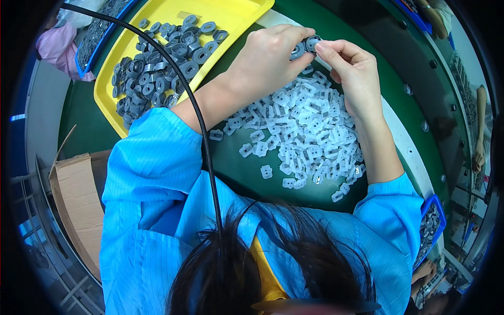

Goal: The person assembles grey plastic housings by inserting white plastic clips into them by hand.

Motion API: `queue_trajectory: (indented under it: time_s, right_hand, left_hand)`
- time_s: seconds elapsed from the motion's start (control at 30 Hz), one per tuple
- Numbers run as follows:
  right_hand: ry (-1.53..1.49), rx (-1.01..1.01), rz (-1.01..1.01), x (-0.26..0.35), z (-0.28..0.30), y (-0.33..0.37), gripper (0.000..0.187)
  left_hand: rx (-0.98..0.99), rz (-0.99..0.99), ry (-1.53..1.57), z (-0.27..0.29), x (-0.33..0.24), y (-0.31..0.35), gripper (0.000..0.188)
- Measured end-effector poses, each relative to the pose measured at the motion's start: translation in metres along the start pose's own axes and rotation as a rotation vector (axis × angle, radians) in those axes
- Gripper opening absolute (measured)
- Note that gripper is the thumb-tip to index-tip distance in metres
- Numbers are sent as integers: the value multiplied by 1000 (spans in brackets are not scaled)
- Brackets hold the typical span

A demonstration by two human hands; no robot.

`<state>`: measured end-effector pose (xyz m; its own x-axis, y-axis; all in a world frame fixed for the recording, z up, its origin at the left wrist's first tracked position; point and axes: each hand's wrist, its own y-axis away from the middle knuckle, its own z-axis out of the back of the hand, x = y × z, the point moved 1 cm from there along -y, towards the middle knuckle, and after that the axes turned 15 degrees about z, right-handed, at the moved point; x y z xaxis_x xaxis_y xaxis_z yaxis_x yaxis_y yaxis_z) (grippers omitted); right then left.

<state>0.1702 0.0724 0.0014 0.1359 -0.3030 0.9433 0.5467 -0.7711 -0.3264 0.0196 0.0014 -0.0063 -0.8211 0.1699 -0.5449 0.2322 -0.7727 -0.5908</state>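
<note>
At the frame's upper centre, the left hand (270, 52) and right hand (358, 71) pinch small grey pieces (297, 51). A yellow tray (236, 14) occupies the upper left; translucent parts (315, 126) lie heaped right of centre.

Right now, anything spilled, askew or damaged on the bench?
No damage I can make out. The translucent parts lie loose on the green surface, a few apart from the heap, while most gray parts sit in a yellow tray. A black cable crosses the view.
</note>
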Motion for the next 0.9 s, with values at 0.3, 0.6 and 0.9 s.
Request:
queue_trajectory:
  time_s: [0.3,0.6,0.9]
  right_hand:
    - [-254,118,-134,-13,15,-11,19]
    - [-227,264,-195,0,27,-16,16]
    - [-91,92,81,6,11,-12,12]
  left_hand:
    - [43,-28,23,1,-3,1,32]
    - [229,-73,102,13,-2,-11,35]
    - [352,152,416,10,-7,-15,34]
